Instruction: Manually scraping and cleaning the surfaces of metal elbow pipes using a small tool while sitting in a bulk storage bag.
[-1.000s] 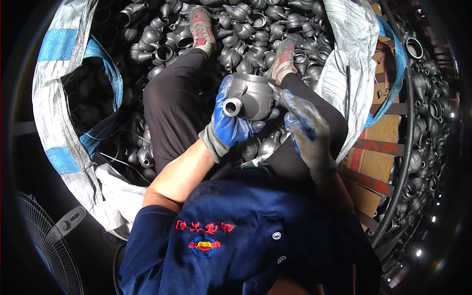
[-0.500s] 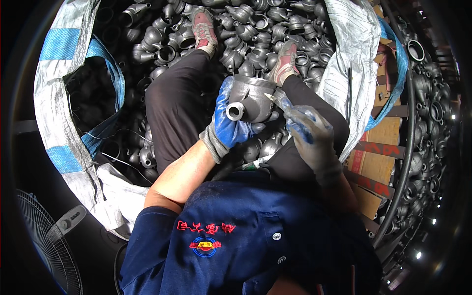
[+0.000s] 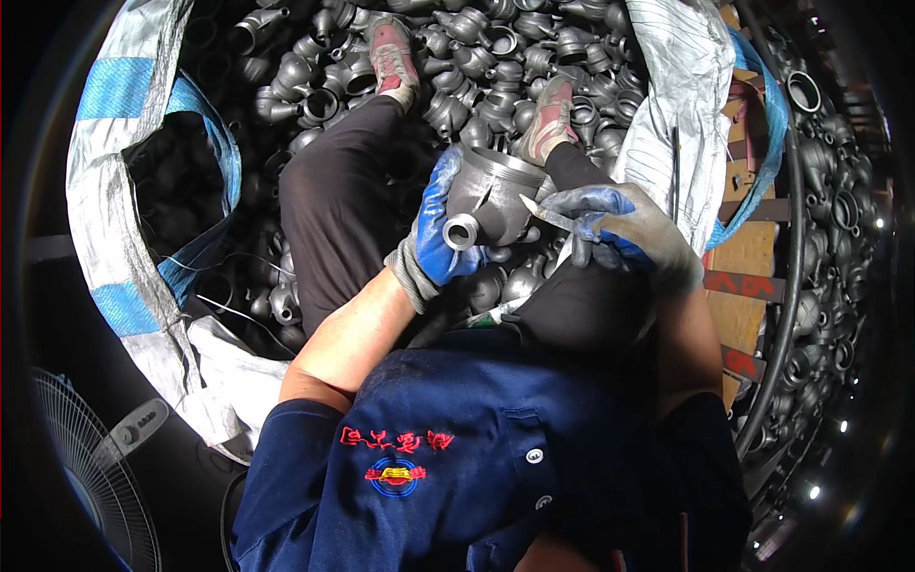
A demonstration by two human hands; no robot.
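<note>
A grey metal casting [image 3: 491, 194], a hollow pot-like housing with a threaded wide mouth and a short round spout, is tilted in front of my lap. My left hand [image 3: 441, 234], in a blue-coated grey glove, is wrapped round its left side and underside. My right hand [image 3: 620, 229], in a similar dusty glove, is closed on a slim, pale, pointed tool [image 3: 545, 212]. The tool's tip lies at the casting's right side; I cannot tell whether it touches. Most of the tool is hidden in my fingers, so its exact kind does not show.
Many similar castings [image 3: 472, 59] lie heaped round my feet inside a large white woven sack [image 3: 105, 210] with blue straps. To the right, more castings [image 3: 829, 248] lie beyond a dark curved rail [image 3: 796, 191] and wooden boards [image 3: 739, 257]. A fan [image 3: 91, 477] stands at the lower left.
My right hand has moved up and right, turning so the tool lies more level beside the casting. The casting has tilted slightly in my left hand, which keeps its hold.
</note>
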